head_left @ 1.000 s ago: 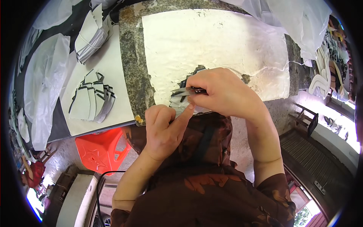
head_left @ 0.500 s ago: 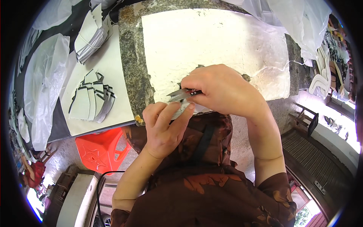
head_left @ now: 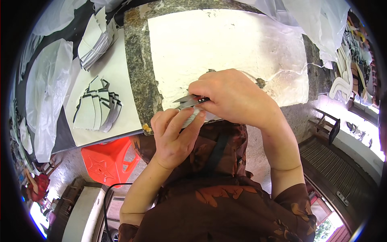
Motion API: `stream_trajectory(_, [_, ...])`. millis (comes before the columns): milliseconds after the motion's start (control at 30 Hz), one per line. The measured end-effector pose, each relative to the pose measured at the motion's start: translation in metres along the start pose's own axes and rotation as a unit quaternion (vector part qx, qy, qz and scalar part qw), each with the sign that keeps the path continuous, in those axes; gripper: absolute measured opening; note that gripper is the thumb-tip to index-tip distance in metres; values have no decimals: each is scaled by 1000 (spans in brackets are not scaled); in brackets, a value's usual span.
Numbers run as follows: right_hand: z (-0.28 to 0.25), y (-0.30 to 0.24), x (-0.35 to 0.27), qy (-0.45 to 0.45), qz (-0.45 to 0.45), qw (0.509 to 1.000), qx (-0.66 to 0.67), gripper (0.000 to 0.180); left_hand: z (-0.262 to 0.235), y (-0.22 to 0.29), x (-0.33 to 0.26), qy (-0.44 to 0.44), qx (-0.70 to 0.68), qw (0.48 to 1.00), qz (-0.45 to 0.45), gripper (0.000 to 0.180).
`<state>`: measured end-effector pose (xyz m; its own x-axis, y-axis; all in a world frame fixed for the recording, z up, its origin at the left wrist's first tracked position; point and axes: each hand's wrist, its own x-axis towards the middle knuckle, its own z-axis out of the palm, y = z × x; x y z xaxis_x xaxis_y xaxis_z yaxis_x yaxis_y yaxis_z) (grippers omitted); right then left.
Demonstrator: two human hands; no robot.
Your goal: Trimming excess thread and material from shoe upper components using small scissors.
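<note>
At the near edge of the white sheet (head_left: 201, 44), my right hand (head_left: 234, 94) grips a pair of thread snips (head_left: 186, 100). Their blades point left and are parted a little, just above my left fingertips. My left hand (head_left: 173, 139) pinches a small white piece of material (head_left: 191, 119) with a dark edge, mostly covered by the fingers. To the left, white cut pieces with black edging (head_left: 92, 111) lie fanned out in an overlapping pile. Behind them is a tied bundle of similar pieces (head_left: 93, 46).
A rough stone slab (head_left: 139, 64) lies under the white sheet. Clear plastic bags (head_left: 50, 88) rest at the left and more plastic hangs over the far right. A red plastic stool (head_left: 105, 163) stands below the table's left edge. White curved shapes (head_left: 342, 82) are at the far right.
Both hands have shifted slightly left with the snips and the white piece. My grips look the same.
</note>
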<state>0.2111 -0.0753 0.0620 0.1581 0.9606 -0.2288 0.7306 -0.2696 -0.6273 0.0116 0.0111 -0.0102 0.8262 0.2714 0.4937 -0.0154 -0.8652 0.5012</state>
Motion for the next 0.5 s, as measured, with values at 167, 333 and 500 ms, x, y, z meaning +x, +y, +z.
stream_trajectory(167, [-2, -1, -1, 1, -2, 1000, -14, 12, -8, 2, 3, -43, 0, 999, -5, 35])
stream_trajectory(333, [1, 4, -2, 18, 16, 1000, 6, 15, -10, 4, 8, -48, -3, 999, -11, 34])
stream_trajectory(500, [2, 10, -4, 47, 25, 998, 18, 16, -11, 9, 13, -48, 8, 999, -19, 27])
